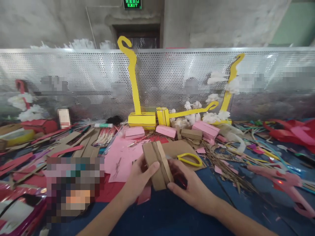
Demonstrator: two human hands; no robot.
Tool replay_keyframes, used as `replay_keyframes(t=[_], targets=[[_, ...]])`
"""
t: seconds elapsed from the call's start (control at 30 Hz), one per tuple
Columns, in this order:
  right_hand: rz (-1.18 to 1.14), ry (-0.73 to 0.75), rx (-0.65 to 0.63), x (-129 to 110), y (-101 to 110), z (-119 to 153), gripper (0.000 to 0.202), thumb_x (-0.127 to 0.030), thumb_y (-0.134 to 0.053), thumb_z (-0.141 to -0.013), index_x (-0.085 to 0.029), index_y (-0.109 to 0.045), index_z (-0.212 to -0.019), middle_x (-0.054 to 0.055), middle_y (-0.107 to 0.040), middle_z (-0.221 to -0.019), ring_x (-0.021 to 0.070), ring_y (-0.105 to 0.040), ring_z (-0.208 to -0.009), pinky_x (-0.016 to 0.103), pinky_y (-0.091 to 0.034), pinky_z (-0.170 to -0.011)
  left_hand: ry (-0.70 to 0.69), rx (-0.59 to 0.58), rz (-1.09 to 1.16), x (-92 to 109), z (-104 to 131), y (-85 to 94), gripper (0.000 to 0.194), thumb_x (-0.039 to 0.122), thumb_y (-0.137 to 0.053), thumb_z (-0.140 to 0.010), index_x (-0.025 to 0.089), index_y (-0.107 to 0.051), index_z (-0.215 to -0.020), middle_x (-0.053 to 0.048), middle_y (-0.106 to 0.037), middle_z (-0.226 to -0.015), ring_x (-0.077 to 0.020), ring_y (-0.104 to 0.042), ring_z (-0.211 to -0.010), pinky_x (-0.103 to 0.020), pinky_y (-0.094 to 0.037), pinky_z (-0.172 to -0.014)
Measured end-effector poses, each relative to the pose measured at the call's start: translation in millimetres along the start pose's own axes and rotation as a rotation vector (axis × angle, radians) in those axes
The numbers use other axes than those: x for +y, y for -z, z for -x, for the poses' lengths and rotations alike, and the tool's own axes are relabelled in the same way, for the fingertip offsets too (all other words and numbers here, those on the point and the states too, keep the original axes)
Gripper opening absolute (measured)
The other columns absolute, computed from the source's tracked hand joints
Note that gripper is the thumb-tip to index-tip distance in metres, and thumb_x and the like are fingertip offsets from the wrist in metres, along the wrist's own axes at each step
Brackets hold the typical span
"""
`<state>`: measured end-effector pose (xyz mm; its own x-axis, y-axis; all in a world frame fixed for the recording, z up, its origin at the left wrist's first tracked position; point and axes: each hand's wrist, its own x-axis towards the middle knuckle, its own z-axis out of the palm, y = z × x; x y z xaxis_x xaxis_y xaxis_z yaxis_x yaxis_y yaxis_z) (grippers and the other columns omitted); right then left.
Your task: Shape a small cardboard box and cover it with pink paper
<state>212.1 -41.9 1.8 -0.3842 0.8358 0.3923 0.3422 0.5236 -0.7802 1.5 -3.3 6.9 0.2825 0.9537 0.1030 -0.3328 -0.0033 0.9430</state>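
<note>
A small brown cardboard box [157, 167], folded with dark seams along it, is tilted between my two hands above the blue table. My left hand [141, 173] is closed on its left side, thumb lying across the front face. On the other side my right hand [184, 183] grips the lower right edge, with the thumb at the bottom corner and fingers curled behind. Just past the box are yellow-handled scissors [190, 160], resting on a flat brown cardboard sheet [182, 149]. Pink paper sheets [116, 157] lie behind my left hand.
Yellow paper hooks on box bases [142, 120] stand along a perforated metal screen [98, 78]. Small pink boxes [166, 131] sit before them. A pink glue gun [283, 183] with a lit orange light lies at right, near thin twigs [226, 167]. Paper strips cover the left side.
</note>
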Motion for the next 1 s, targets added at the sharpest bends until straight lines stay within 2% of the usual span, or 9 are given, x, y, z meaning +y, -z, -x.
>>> replay_keyframes(t=[0.13, 0.3, 0.4, 0.5, 0.6, 0.8, 0.9, 1.0], targets=[[0.007, -0.007, -0.015, 1.8, -0.8, 1.8, 0.059, -0.03, -0.065, -0.097, -0.028, -0.041, -0.15, 0.008, -0.065, -0.131, 0.0228, -0.064, -0.117, 0.04, -0.054, -0.104, 0.115, 0.094, 0.096, 7.6, 2.8, -7.9, 0.052, 0.044, -0.085, -0.078, 0.016, -0.066, -0.118, -0.015, -0.075, -0.12, -0.0305, -0.072, -0.111, -0.038, -0.061, -0.089], [0.012, 0.002, 0.041, 1.8, -3.4, 1.3, 0.049, -0.029, -0.063, -0.098, -0.027, -0.046, -0.144, 0.007, -0.069, -0.118, 0.0207, -0.067, -0.106, 0.035, -0.057, -0.094, 0.203, 0.082, 0.167, 14.5, 4.9, -9.2, 0.058, 0.044, -0.09, -0.072, 0.016, -0.065, -0.117, -0.016, -0.074, -0.122, -0.0307, -0.074, -0.104, -0.037, -0.063, -0.08], [0.031, 0.01, 0.082, 1.5, -3.4, 0.8, 0.044, -0.031, -0.063, -0.098, -0.025, -0.05, -0.14, 0.007, -0.07, -0.115, 0.0198, -0.068, -0.1, 0.034, -0.058, -0.088, 0.257, 0.008, 0.13, 15.4, 5.8, -4.7, 0.057, 0.036, -0.089, -0.075, 0.017, -0.062, -0.122, -0.017, -0.074, -0.123, -0.0295, -0.076, -0.1, -0.038, -0.064, -0.079], [0.056, 0.009, 0.115, 1.2, -2.3, 1.8, 0.041, -0.031, -0.063, -0.098, -0.024, -0.053, -0.137, 0.007, -0.071, -0.113, 0.0197, -0.068, -0.098, 0.035, -0.057, -0.089, 0.243, -0.032, 0.169, 14.2, 6.1, -2.6, 0.055, 0.03, -0.087, -0.078, 0.016, -0.062, -0.124, -0.017, -0.074, -0.123, -0.0277, -0.075, -0.103, -0.037, -0.062, -0.086], [0.081, 0.025, 0.151, 1.2, -1.8, 3.3, 0.035, -0.03, -0.061, -0.1, -0.025, -0.056, -0.134, 0.006, -0.071, -0.111, 0.0193, -0.069, -0.097, 0.035, -0.056, -0.09, 0.248, -0.022, 0.224, 12.1, 5.8, -2.1, 0.052, 0.028, -0.084, -0.081, 0.015, -0.062, -0.126, -0.016, -0.075, -0.12, -0.0259, -0.075, -0.102, -0.034, -0.062, -0.087], [0.11, 0.079, 0.184, 3.8, -4.0, 2.0, 0.034, -0.024, -0.061, -0.098, -0.026, -0.056, -0.132, 0.004, -0.071, -0.104, 0.0174, -0.069, -0.09, 0.032, -0.057, -0.085, 0.371, 0.021, 0.279, 10.0, 4.8, 0.4, 0.033, 0.028, -0.07, -0.093, 0.012, -0.066, -0.122, -0.015, -0.079, -0.109, -0.0214, -0.078, -0.089, -0.03, -0.065, -0.078], [0.106, 0.09, 0.192, 3.8, -4.6, 1.3, 0.035, -0.024, -0.062, -0.097, -0.026, -0.054, -0.131, 0.003, -0.07, -0.101, 0.0169, -0.067, -0.086, 0.031, -0.057, -0.082, 0.41, 0.031, 0.32, 10.4, 4.7, -1.6, 0.03, 0.027, -0.065, -0.097, 0.011, -0.067, -0.122, -0.014, -0.079, -0.107, -0.0198, -0.077, -0.086, -0.028, -0.065, -0.075], [0.117, 0.124, 0.242, -0.5, -4.3, 2.6, 0.025, -0.023, -0.065, -0.095, -0.026, -0.056, -0.118, 0.001, -0.065, -0.092, 0.0162, -0.064, -0.08, 0.03, -0.056, -0.075, 0.424, 0.045, 0.336, 10.3, 5.1, -5.8, 0.033, 0.027, -0.064, -0.097, 0.012, -0.065, -0.126, -0.014, -0.079, -0.108, -0.0194, -0.077, -0.08, -0.028, -0.065, -0.069]])
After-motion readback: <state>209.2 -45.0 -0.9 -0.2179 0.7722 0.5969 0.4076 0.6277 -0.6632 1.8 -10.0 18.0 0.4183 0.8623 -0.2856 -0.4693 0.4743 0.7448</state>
